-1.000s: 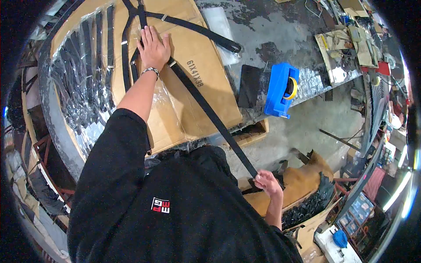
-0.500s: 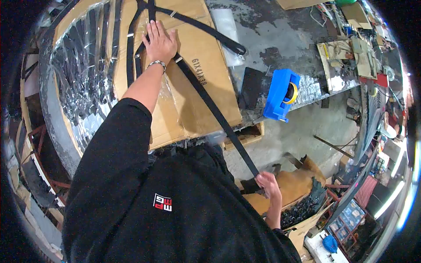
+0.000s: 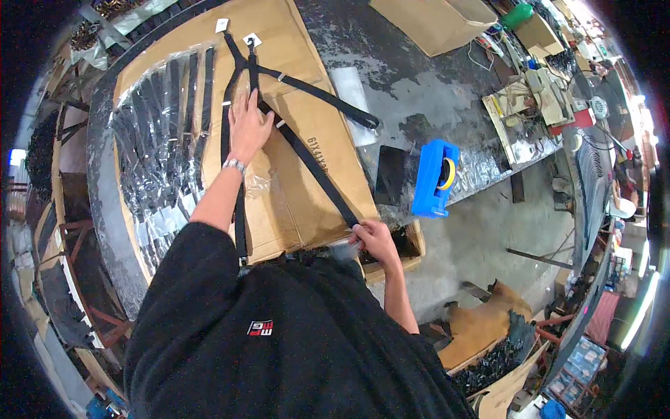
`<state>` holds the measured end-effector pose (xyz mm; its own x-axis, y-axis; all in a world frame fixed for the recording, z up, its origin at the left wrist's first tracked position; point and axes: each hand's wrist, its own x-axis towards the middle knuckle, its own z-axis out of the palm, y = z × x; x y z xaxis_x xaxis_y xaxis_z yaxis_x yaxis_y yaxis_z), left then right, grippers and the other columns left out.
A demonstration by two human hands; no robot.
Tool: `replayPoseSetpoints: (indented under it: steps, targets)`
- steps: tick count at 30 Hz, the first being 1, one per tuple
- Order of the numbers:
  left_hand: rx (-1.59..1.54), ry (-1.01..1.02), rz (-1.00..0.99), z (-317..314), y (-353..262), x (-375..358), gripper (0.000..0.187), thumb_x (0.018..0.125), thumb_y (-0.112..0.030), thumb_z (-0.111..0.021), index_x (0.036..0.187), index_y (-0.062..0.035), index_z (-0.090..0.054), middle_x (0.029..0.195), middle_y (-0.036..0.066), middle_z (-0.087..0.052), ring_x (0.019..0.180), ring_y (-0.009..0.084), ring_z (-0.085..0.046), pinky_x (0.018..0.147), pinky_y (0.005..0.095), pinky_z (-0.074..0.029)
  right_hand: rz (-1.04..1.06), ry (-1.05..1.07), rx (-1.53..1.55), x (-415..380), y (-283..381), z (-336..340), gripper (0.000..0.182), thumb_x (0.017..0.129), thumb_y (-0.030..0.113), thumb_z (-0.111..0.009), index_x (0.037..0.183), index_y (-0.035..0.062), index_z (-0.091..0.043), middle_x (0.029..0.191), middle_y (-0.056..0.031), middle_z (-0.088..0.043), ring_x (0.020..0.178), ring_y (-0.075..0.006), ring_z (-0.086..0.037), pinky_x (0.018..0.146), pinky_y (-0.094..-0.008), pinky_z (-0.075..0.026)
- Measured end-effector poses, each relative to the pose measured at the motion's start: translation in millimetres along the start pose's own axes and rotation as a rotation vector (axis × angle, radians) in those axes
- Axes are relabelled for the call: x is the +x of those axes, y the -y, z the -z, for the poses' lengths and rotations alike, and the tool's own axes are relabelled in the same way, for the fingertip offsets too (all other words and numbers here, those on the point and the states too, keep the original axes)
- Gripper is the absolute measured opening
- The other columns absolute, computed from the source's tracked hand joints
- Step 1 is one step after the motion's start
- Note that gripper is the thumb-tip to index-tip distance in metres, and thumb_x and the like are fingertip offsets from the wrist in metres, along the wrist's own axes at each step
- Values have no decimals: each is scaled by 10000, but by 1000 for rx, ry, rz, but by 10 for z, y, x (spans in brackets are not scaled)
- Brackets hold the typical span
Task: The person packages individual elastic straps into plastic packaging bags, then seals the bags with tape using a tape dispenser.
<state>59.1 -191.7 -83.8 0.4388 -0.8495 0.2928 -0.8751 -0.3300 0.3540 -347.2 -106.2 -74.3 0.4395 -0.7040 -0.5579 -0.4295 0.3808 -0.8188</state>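
Observation:
Black straps point(image 3: 310, 159) with metal clips lie in a branching shape on a flat cardboard sheet point(image 3: 279, 202). My left hand point(image 3: 250, 129) rests flat near where the straps meet, fingers extended and pressing on them. Near the cardboard's lower right corner, my right hand point(image 3: 371, 239) pinches the end of one strap, which runs diagonally up toward my left hand. Two white tags point(image 3: 222, 26) sit at the top ends of the straps. Left of them lies a row of black straps in clear plastic point(image 3: 157, 133).
A blue tape dispenser point(image 3: 427, 181) stands at the table's right edge, beside a dark flat piece point(image 3: 392, 174). Behind are a clear plastic sheet point(image 3: 352, 98) and a cardboard box point(image 3: 436, 24). An open box point(image 3: 405, 255) is below the table edge.
My right hand has moved up and left to the cardboard's edge with the strap end, and the strap looks shorter. The view has shifted, showing the tags at the top.

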Motion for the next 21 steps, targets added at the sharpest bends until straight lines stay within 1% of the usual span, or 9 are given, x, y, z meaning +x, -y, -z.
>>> replayPoseSetpoints:
  steps: [3,5,8,9,10,12,14,18,21]
  targets:
    - [-105,-49,47,475,96,-672,535,896,-227,-642,1357,8,-507,1359,269,-527,1253,426,-507,1069,467,-407,-20,-85,53,8,-76,5,236,967,233,-638,1030,5,-627,762,-94,-719,531,-100,-565,511,-239,-445]
    - [-95,-19,94,824,109,-1183,394,894,-176,-636,1234,15,-576,1127,238,-610,1086,414,-562,961,484,-443,-15,-160,28,-25,-100,-9,293,969,259,-641,1079,-11,-607,768,-116,-718,532,-125,-593,487,-247,-458]
    - [-94,173,390,1161,138,-1869,247,908,-242,-647,916,4,-622,813,185,-655,845,395,-619,782,486,-485,53,-239,-109,-30,-77,-74,418,977,310,-635,1160,-62,-576,774,-153,-709,587,-177,-688,456,-283,-516]
    - [-22,112,310,1146,236,-2130,299,911,-282,-650,867,13,-635,746,203,-654,750,419,-631,705,503,-495,-29,-213,-139,-105,126,-71,462,974,311,-638,1177,-98,-566,760,-152,-699,640,-196,-720,471,-309,-550]
    - [-38,284,477,1319,127,-2231,421,898,-387,-662,840,29,-634,754,225,-670,754,440,-655,685,513,-513,-11,-267,-161,-117,141,-101,443,953,345,-647,1151,-50,-622,740,-137,-717,602,-187,-704,511,-321,-548]
    - [29,512,502,1443,106,-2491,532,866,-489,-673,813,39,-633,766,256,-674,767,448,-673,687,513,-532,-28,-260,-277,-121,196,-100,413,948,357,-649,1104,-25,-647,717,-135,-715,593,-191,-701,532,-342,-540]
    - [81,537,449,1420,105,-2657,597,842,-558,-669,811,38,-638,791,266,-682,788,448,-683,699,515,-540,73,-253,-356,-95,173,-128,407,949,331,-657,1053,-61,-625,700,-141,-701,589,-187,-698,498,-323,-533]
    - [52,509,447,1400,71,-2699,473,830,-437,-708,853,30,-637,806,265,-688,776,437,-684,688,534,-539,294,-288,-616,161,-4,-168,390,933,332,-673,974,-54,-633,648,-137,-689,587,-205,-701,530,-344,-529]
    - [11,419,465,1375,22,-2572,393,816,-344,-726,875,33,-631,846,265,-679,829,422,-686,707,512,-548,206,-311,-623,315,116,-206,455,882,448,-660,938,-4,-678,820,-203,-719,823,-402,-698,743,-494,-536]
